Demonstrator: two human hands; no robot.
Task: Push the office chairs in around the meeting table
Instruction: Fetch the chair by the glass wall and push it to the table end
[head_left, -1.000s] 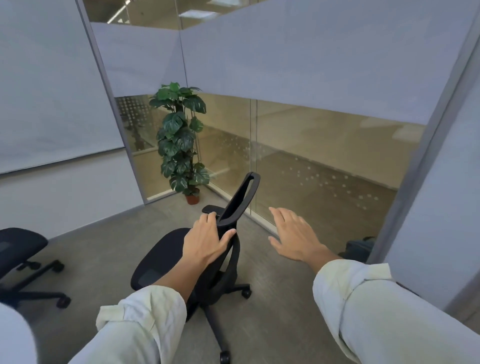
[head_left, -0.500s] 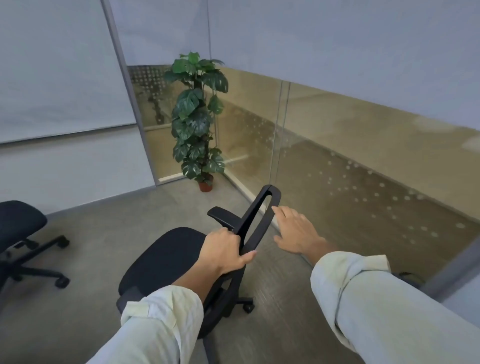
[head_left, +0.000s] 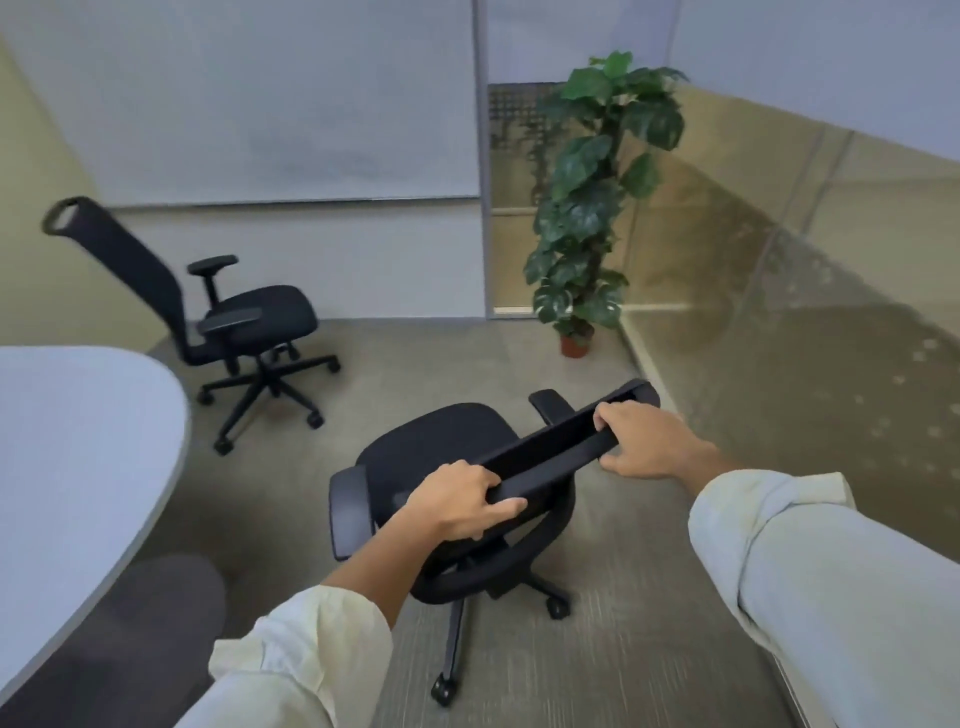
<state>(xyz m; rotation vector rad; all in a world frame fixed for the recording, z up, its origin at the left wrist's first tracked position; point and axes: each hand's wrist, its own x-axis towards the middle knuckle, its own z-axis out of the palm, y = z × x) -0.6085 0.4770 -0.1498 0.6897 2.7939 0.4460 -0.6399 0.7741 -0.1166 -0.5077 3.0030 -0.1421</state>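
A black office chair (head_left: 436, 447) on castors stands on the carpet right in front of me, its seat facing away. My left hand (head_left: 462, 501) grips the left end of its backrest top bar, and my right hand (head_left: 644, 441) grips the right end. The white meeting table (head_left: 78, 457) with a rounded edge fills the left side, apart from this chair. A second black office chair (head_left: 249, 317) stands further back by the wall, beyond the table's edge, turned to the right.
A tall potted plant (head_left: 587, 208) stands in the far corner beside the glass partition (head_left: 779, 291) running along the right. A whiteboard wall (head_left: 260, 104) closes the back. Grey carpet lies between the two chairs and the plant.
My right hand has closed on the backrest bar, joining the left. The chair has swung round and my view has turned left, bringing the table and the second chair into sight.
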